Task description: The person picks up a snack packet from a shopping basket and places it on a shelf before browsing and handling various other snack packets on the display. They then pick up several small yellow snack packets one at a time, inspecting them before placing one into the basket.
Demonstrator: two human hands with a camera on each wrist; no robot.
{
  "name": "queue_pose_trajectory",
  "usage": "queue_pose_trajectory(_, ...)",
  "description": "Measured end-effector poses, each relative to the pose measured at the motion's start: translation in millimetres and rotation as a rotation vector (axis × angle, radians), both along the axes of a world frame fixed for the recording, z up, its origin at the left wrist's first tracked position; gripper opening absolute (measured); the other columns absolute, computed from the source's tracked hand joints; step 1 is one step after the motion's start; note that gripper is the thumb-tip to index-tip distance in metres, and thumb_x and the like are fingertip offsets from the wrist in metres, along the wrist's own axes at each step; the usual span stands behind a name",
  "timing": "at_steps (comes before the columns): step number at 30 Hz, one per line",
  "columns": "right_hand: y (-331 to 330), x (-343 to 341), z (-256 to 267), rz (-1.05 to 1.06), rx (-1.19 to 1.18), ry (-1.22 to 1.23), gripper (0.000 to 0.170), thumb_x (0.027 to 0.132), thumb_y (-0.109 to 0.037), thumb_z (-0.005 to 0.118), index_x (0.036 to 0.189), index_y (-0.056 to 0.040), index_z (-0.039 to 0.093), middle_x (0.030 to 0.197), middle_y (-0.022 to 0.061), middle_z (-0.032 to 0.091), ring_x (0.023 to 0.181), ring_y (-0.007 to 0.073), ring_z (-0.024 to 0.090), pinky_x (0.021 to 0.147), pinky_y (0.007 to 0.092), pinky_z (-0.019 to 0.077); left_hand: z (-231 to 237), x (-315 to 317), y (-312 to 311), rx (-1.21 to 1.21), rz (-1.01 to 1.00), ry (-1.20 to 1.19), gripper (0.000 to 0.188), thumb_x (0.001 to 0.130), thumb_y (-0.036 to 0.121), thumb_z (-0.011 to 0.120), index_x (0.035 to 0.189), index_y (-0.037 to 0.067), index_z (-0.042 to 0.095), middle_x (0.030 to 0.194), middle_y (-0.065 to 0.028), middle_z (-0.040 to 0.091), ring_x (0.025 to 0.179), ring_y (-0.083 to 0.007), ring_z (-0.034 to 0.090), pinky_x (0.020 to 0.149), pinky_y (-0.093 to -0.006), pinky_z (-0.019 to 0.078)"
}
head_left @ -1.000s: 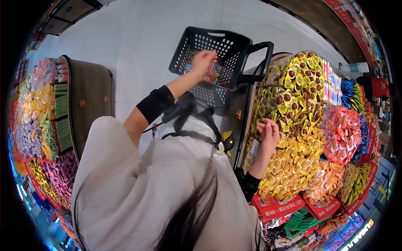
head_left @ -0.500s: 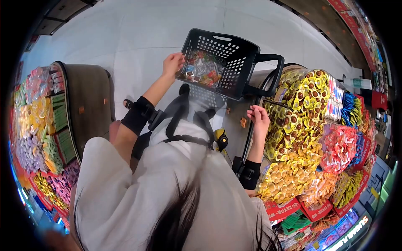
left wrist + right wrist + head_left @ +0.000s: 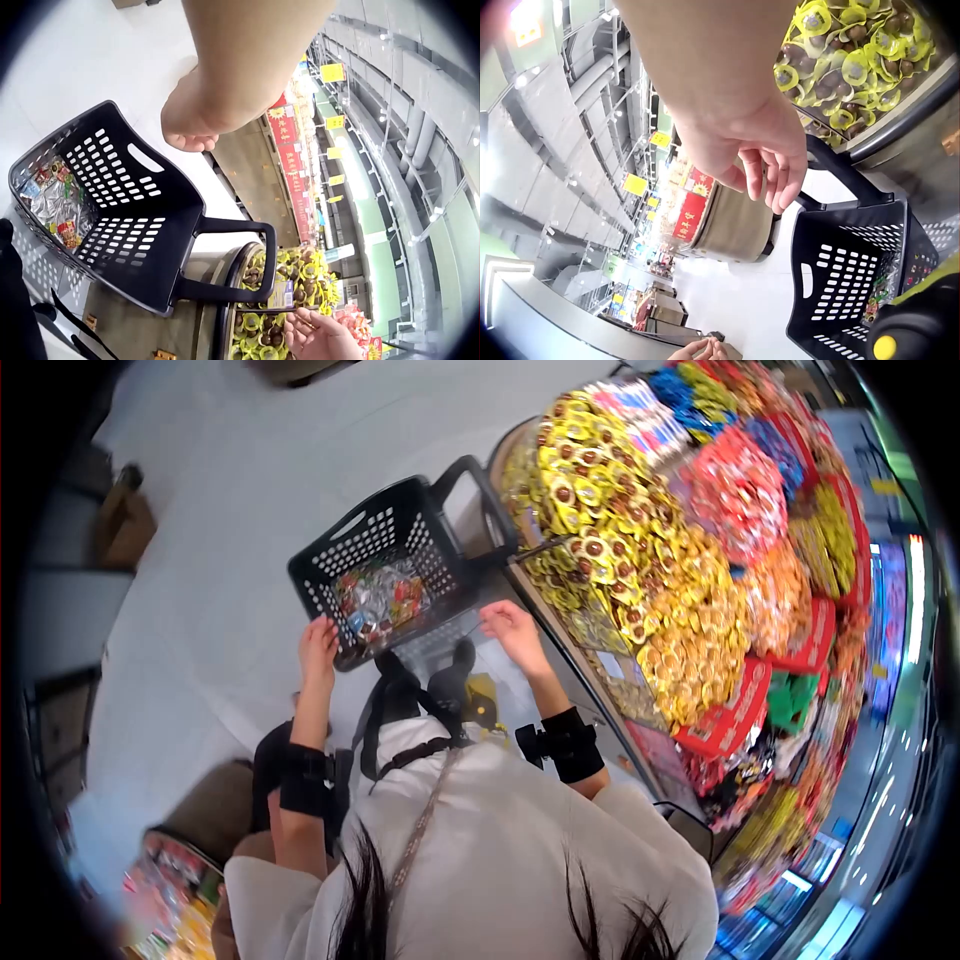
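Note:
A black perforated basket (image 3: 375, 525) with a large handle (image 3: 495, 510) holds a heap of wrapped packets (image 3: 385, 600). My left hand (image 3: 318, 650) hovers by the basket's near left corner, and the left wrist view shows its fingers loosely bent with nothing held. To the right of the basket's near side is my right hand (image 3: 514, 633), empty, its fingers relaxed. That hand (image 3: 754, 150) hangs above the basket handle in the right wrist view. Whether either hand touches the basket is not plain.
On the right stands a curved display heaped with yellow-wrapped sweets (image 3: 600, 540), red packets (image 3: 735, 490) and red signs (image 3: 735, 710). Another sweets display (image 3: 180, 890) is at lower left. A brown box (image 3: 125, 525) stands farther left on pale floor.
My left hand has come out from over the basket's contents, back toward me. The view has turned, so the basket and right-hand display sit farther left; the left display has dropped to the lower corner.

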State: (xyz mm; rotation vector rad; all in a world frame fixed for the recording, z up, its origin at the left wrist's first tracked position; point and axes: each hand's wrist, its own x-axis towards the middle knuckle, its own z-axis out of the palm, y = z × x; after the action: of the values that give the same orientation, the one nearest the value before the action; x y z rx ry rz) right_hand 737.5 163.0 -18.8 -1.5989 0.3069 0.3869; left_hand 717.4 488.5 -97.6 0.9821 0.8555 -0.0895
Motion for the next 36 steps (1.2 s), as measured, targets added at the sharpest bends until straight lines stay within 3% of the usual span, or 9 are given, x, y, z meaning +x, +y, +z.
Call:
queue_pose_trajectory(5, -17.2, -1.0, 1.2, -0.061, -0.019, -0.001, 0.014, 0.086, -0.011, 0.052, 0.094, -0.0006, 0.056, 0.088, 0.0062, 0.06, 0.075, 0.0129, 0.059, 0.067, 0.0249, 0.0475, 2.6, 21.8, -17.6, -0.036, -0.145, -0.032, 0.022, 0.085, 0.023, 0.056, 0.1, 0.008, 0.053, 0.088, 0.0001, 0.058, 0.079, -0.0087, 0.054, 0.065, -0.0212, 0.0418)
queue_pose_trajectory(10, -37.6, 4.2, 4.7, -0.162, -0.005, -0.082, 0.009, 0.084, -0.008, 0.052, 0.088, -0.0011, 0.055, 0.08, 0.0048, 0.06, 0.067, 0.0114, 0.058, 0.06, 0.0236, 0.0461, 26.8, 45.9, -48.8, -0.02, -0.197, -0.081, 0.019, 0.086, 0.02, 0.055, 0.099, 0.007, 0.053, 0.087, -0.0004, 0.057, 0.077, -0.0084, 0.053, 0.066, -0.0205, 0.0421)
queue_pose_trajectory(17, -77.4, 7.6, 42.7, -0.236, -0.009, -0.209, 0.01, 0.084, -0.01, 0.052, 0.087, -0.0008, 0.055, 0.077, 0.0034, 0.058, 0.068, 0.01, 0.056, 0.059, 0.0228, 0.0439, 54.7, 68.6, -99.2, 0.04, -0.363, -0.21, 0.021, 0.086, 0.015, 0.055, 0.103, 0.004, 0.052, 0.089, -0.0034, 0.057, 0.079, -0.0088, 0.054, 0.067, -0.0188, 0.0425)
queue_pose_trajectory(24, -138.4, -6.9, 70.4, -0.361, -0.078, -0.298, 0.013, 0.085, -0.012, 0.053, 0.087, 0.0, 0.055, 0.077, 0.0038, 0.059, 0.069, 0.0118, 0.058, 0.063, 0.0251, 0.0446, 84.0, 88.0, -156.6, 0.183, -0.649, -0.313, 0.026, 0.085, 0.014, 0.055, 0.107, 0.0, 0.05, 0.093, -0.006, 0.056, 0.078, -0.0102, 0.054, 0.065, -0.0188, 0.0438)
queue_pose_trajectory(28, -173.8, -22.0, 72.0, -0.41, -0.115, -0.306, 0.013, 0.085, -0.013, 0.054, 0.086, 0.0002, 0.056, 0.078, 0.0043, 0.059, 0.069, 0.0113, 0.057, 0.063, 0.0248, 0.0447, 94.8, 88.6, -204.0, 0.135, -0.714, -0.405, 0.027, 0.086, 0.014, 0.055, 0.108, -0.001, 0.05, 0.094, -0.0077, 0.057, 0.083, -0.012, 0.054, 0.069, -0.0199, 0.0439)
queue_pose_trajectory(29, -182.1, -27.1, 71.8, -0.423, -0.132, -0.327, 0.014, 0.085, -0.013, 0.054, 0.087, 0.0002, 0.056, 0.078, 0.0041, 0.059, 0.068, 0.0111, 0.057, 0.063, 0.0246, 0.0446, 98.4, 88.1, -216.9, 0.156, -0.753, -0.426, 0.022, 0.086, 0.014, 0.055, 0.104, 0.002, 0.053, 0.09, -0.0034, 0.058, 0.081, -0.0098, 0.056, 0.071, -0.0206, 0.045)
queue_pose_trajectory(31, -197.9, -36.7, 72.9, -0.439, -0.16, -0.37, 0.014, 0.085, -0.013, 0.054, 0.088, 0.0002, 0.056, 0.077, 0.0037, 0.059, 0.068, 0.0108, 0.057, 0.063, 0.0244, 0.0446, 100.8, 86.3, -244.6, 0.188, -0.801, -0.442, 0.021, 0.085, 0.013, 0.055, 0.104, 0.003, 0.053, 0.09, -0.0033, 0.058, 0.08, -0.0095, 0.056, 0.071, -0.0207, 0.0448)
queue_pose_trajectory(36, -229.0, -61.0, 75.4, -0.535, -0.073, -0.358, 0.012, 0.086, -0.011, 0.052, 0.09, -0.0009, 0.057, 0.082, 0.0024, 0.06, 0.071, 0.0089, 0.056, 0.064, 0.0226, 0.0447, 114.5, 75.3, -304.3, 0.182, -0.962, -0.538, 0.019, 0.086, 0.012, 0.054, 0.101, 0.001, 0.053, 0.088, -0.0041, 0.059, 0.08, -0.0098, 0.056, 0.072, -0.0203, 0.0441)
